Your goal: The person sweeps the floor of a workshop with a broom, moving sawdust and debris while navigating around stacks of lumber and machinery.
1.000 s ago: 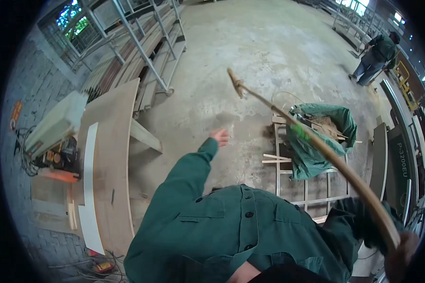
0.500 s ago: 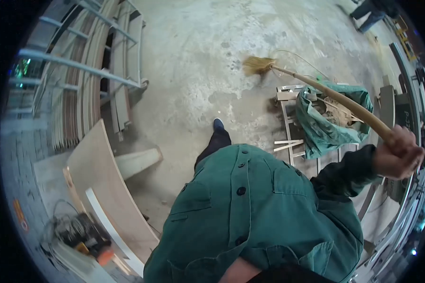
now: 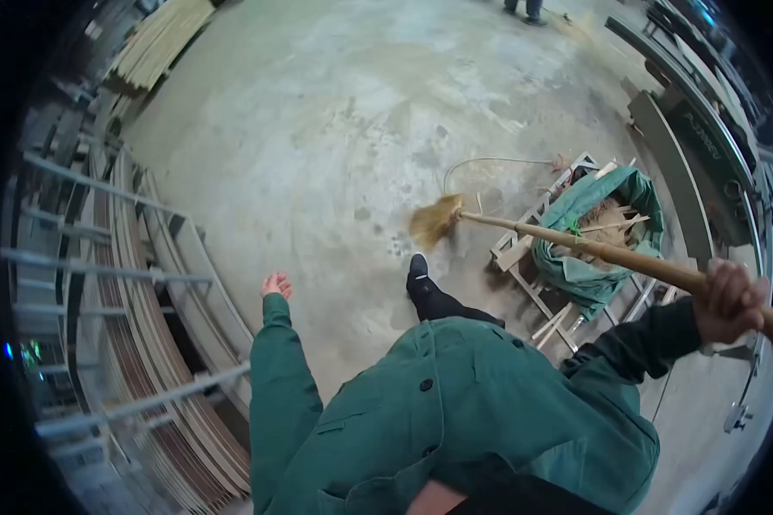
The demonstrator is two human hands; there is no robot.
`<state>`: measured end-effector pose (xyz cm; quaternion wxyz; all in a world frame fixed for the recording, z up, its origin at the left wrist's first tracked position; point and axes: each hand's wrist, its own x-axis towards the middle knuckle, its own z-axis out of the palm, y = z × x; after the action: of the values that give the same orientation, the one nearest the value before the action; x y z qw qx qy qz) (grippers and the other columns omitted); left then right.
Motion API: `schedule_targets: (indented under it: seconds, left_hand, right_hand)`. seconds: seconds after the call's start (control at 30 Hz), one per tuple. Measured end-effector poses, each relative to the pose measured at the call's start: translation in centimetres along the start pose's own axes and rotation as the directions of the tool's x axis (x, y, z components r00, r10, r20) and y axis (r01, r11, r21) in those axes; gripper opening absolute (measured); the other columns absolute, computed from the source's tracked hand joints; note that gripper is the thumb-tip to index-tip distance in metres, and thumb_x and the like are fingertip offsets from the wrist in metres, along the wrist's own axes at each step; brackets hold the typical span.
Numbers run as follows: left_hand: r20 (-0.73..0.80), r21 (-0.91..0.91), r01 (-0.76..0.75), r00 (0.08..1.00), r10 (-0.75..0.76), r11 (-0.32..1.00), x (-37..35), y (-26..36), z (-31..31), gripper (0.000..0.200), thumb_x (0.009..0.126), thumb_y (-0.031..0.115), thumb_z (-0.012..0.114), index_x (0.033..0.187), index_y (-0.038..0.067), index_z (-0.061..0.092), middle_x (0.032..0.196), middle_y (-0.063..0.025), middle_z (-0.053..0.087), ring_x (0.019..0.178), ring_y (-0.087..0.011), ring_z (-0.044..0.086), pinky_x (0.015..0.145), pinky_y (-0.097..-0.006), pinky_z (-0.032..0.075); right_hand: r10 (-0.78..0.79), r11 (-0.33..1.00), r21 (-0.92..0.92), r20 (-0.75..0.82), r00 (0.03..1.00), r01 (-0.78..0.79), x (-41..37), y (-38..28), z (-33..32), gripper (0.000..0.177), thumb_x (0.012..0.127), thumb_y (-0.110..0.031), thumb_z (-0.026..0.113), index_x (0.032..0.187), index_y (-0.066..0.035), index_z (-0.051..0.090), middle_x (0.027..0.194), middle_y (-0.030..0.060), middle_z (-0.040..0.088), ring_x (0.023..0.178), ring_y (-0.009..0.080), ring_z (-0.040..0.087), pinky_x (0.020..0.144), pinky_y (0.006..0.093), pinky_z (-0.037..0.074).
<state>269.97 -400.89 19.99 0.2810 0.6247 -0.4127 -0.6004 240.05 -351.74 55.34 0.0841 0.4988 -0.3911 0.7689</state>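
My right hand (image 3: 730, 300) is wrapped around the upper part of a broom's (image 3: 614, 253) long wooden handle. The handle slants to the left, passing above a green sack (image 3: 567, 273) of shavings and wood strips. At its far end, the straw head (image 3: 438, 220) is near the floor just beyond my foot and looks blurred by motion. My left hand (image 3: 276, 285) hangs out at the left with its fingers loosely apart and nothing in it, close to a metal rack.
The metal rack (image 3: 112, 266) with long boards lines the left side. The sack rests on a metal frame (image 3: 528, 296) at right. Beyond it is a long grey machine (image 3: 670, 163). A hose (image 3: 481, 160) lies on the floor. Far ahead, a person's legs (image 3: 528, 10) show.
My left arm and hand have come into view at the left. I have moved forward, bringing the rack alongside me. The broom head appears lower and nearer my foot, with my right hand still gripping the handle.
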Motion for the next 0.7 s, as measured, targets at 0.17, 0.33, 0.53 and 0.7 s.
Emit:
schedule_targets:
  seconds: [0.17,0.33,0.53,0.7]
  left_hand:
    - [0.225,-0.201,0.389,0.912,-0.344,0.899,6.5,-1.9,7.0,0.019,0.063,0.023,0.039,0.049,0.011,0.039,0.041,-0.0008,0.036,0.037,-0.0138,0.036,0.033,-0.0248,0.031]
    - [0.225,-0.041,0.613,0.775,-0.590,0.789,10.1,-9.7,5.7,0.021,0.064,0.023,0.038,0.050,0.008,0.039,0.039,-0.0029,0.036,0.035,-0.0147,0.035,0.032,-0.0262,0.031]
    - [0.115,-0.007,0.652,0.754,-0.647,0.758,19.0,-7.6,6.7,0.018,0.063,0.023,0.038,0.054,0.007,0.040,0.043,-0.0040,0.038,0.036,-0.0160,0.036,0.033,-0.0277,0.032]
    - [0.123,0.010,0.629,0.771,-0.625,0.778,31.5,-1.6,10.6,0.017,0.062,0.023,0.038,0.058,0.007,0.040,0.046,-0.0049,0.040,0.037,-0.0171,0.037,0.034,-0.0290,0.033]
  right_hand:
    - [-0.011,0.999,-0.051,-0.044,0.999,0.009,5.3,6.9,1.3,0.024,0.064,-0.030,0.046,0.063,-0.010,0.032,0.042,-0.0051,0.030,0.031,0.0033,0.027,0.034,0.0144,0.024]
    - [0.012,0.996,0.087,0.088,0.996,-0.020,13.7,17.0,3.8,0.027,0.062,-0.028,0.049,0.064,-0.010,0.030,0.041,-0.0047,0.032,0.029,0.0022,0.029,0.027,0.0127,0.022]
    - [0.155,0.985,0.062,0.087,0.984,-0.161,21.6,28.4,8.2,0.027,0.063,-0.026,0.049,0.068,-0.009,0.028,0.043,-0.0047,0.031,0.030,0.0007,0.027,0.028,0.0111,0.021]
    - [0.202,0.977,-0.061,-0.010,0.979,-0.203,26.4,39.2,13.7,0.025,0.064,-0.024,0.047,0.069,-0.008,0.029,0.043,-0.0040,0.029,0.029,0.0010,0.024,0.027,0.0119,0.020]
